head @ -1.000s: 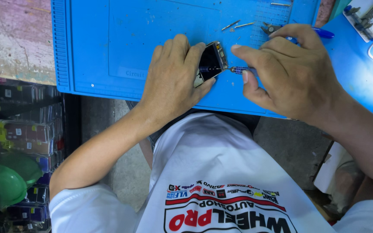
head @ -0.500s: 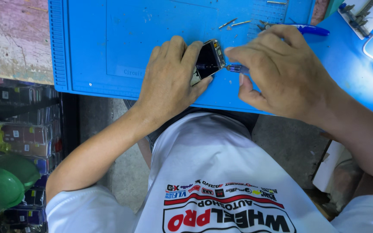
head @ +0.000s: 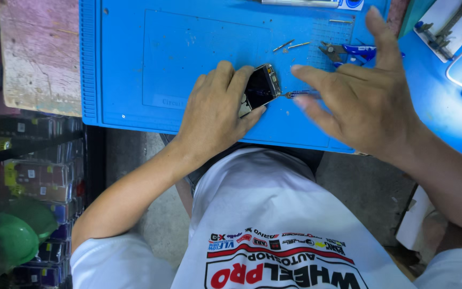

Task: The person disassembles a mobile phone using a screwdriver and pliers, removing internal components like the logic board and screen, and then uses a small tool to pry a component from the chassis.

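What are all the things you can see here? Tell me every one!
Work mat: one, blue, covering the bench top.
Small device: one, dark with a metal edge, on the mat under the left hand's fingers.
Thin tool: one, blue-handled, at the device's edge by the right fingertips.
Pliers: one, blue-handled, on the mat behind the right hand.
Small metal pins: two, silver, lying above the device.
Wooden board: one, worn and pale, left of the mat.
Helmet: one, green, lower left.
Shirt: one, white, on the person.
Left hand: holding the device.
Right hand: fingers spread, at the tool.
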